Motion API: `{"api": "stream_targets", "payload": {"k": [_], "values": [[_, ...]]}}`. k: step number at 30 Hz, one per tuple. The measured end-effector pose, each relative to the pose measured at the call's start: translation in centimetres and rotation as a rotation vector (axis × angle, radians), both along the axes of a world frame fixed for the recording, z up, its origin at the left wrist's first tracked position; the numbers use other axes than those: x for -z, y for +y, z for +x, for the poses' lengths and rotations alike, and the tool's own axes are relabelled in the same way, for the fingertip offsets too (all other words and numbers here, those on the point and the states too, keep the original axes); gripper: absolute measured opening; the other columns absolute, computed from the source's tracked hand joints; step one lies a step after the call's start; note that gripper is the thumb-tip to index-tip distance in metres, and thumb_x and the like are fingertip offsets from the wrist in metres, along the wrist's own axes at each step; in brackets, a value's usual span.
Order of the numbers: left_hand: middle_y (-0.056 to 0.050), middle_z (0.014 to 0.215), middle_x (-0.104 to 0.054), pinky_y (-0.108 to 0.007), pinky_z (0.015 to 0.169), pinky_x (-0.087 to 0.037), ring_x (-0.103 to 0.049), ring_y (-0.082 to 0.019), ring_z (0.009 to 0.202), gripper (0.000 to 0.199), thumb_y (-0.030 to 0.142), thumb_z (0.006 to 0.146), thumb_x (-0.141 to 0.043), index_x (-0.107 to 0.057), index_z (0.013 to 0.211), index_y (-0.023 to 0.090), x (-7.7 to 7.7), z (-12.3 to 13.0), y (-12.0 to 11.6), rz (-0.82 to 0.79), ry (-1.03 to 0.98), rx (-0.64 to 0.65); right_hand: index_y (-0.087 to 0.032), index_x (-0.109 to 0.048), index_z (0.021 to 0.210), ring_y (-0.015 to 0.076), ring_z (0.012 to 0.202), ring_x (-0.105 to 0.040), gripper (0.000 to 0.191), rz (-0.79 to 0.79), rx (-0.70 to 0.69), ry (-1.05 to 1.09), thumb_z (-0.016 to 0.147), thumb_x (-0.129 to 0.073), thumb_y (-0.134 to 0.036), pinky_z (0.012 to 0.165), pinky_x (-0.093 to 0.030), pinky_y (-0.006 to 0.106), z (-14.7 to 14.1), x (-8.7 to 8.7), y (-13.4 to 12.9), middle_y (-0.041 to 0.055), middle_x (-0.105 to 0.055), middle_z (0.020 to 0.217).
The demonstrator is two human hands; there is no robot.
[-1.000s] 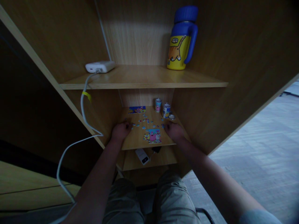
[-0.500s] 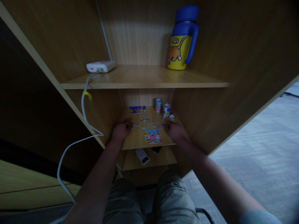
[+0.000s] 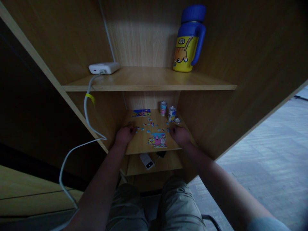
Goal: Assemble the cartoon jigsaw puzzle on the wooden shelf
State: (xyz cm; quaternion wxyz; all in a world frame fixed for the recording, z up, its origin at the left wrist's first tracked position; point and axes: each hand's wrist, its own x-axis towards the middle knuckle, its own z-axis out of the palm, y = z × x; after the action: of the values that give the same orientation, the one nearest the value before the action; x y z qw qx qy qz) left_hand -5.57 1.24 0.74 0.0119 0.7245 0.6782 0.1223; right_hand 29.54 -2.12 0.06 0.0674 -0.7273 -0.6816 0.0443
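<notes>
On the middle shelf (image 3: 137, 144), my left hand (image 3: 125, 133) rests at the left side with its fingers curled in. Loose puzzle pieces lie just right of its fingertips. My right hand (image 3: 180, 134) is at the right side, fingers also bent together, close to several small pieces (image 3: 167, 129). Whatever either hand may hold is too small to make out. Between the hands, near the front edge, is a partly joined jigsaw puzzle (image 3: 159, 140) with a pink cartoon figure. More loose puzzle pieces (image 3: 150, 124) are scattered behind it.
A picture card (image 3: 141, 113) lies at the back, with two small tins (image 3: 163, 108) and a round lid (image 3: 177, 120) at the right. Above stand a blue and yellow bottle (image 3: 184, 53) and a white box (image 3: 104, 68) with a hanging cable (image 3: 86, 112). A white device (image 3: 146, 161) lies below.
</notes>
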Motion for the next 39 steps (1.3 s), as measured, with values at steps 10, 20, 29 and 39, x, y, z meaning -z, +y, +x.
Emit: {"api": "stream_targets", "payload": {"k": [10, 20, 29, 39], "values": [[-0.011, 0.101, -0.087, -0.035, 0.082, -0.057, -0.082, -0.029, 0.095, 0.049, 0.056, 0.112, -0.048, -0.084, 0.102, 0.024, 0.17, 0.0, 0.12, 0.001, -0.01, -0.002, -0.018, -0.082, 0.127, 0.0305, 0.112, -0.081, 0.052, 0.004, 0.009, -0.011, 0.119, -0.039, -0.046, 0.094, -0.056, 0.035, -0.04, -0.01, -0.13, 0.0184, -0.084, 0.124], [-0.01, 0.097, -0.086, -0.034, 0.08, -0.056, -0.081, -0.028, 0.091, 0.051, 0.058, 0.112, -0.046, -0.081, 0.101, 0.024, 0.28, -0.12, 0.14, 0.007, -0.022, 0.007, -0.018, -0.081, 0.126, 0.0276, 0.112, -0.081, 0.053, -0.011, 0.012, -0.014, 0.119, -0.037, -0.048, 0.094, -0.056, 0.032, -0.03, -0.19, -0.1, 0.0171, -0.084, 0.124], [-0.01, 0.098, -0.086, -0.034, 0.08, -0.057, -0.082, -0.028, 0.093, 0.049, 0.056, 0.112, -0.047, -0.082, 0.102, 0.024, 0.1, 0.0, 0.04, 0.004, -0.01, 0.006, -0.017, -0.081, 0.125, 0.0278, 0.112, -0.081, 0.056, -0.018, -0.002, -0.02, 0.12, -0.035, -0.048, 0.095, -0.056, 0.033, 0.0, -0.22, -0.07, 0.0172, -0.084, 0.124], [-0.012, 0.1, -0.087, -0.036, 0.08, -0.056, -0.082, -0.029, 0.093, 0.049, 0.056, 0.112, -0.047, -0.082, 0.103, 0.023, 0.25, 0.06, 0.13, 0.014, -0.016, -0.003, -0.017, -0.081, 0.129, 0.0298, 0.111, -0.081, 0.058, 0.004, 0.011, -0.019, 0.12, -0.034, -0.049, 0.094, -0.055, 0.034, 0.09, 0.14, -0.06, 0.0186, -0.084, 0.123]]}}
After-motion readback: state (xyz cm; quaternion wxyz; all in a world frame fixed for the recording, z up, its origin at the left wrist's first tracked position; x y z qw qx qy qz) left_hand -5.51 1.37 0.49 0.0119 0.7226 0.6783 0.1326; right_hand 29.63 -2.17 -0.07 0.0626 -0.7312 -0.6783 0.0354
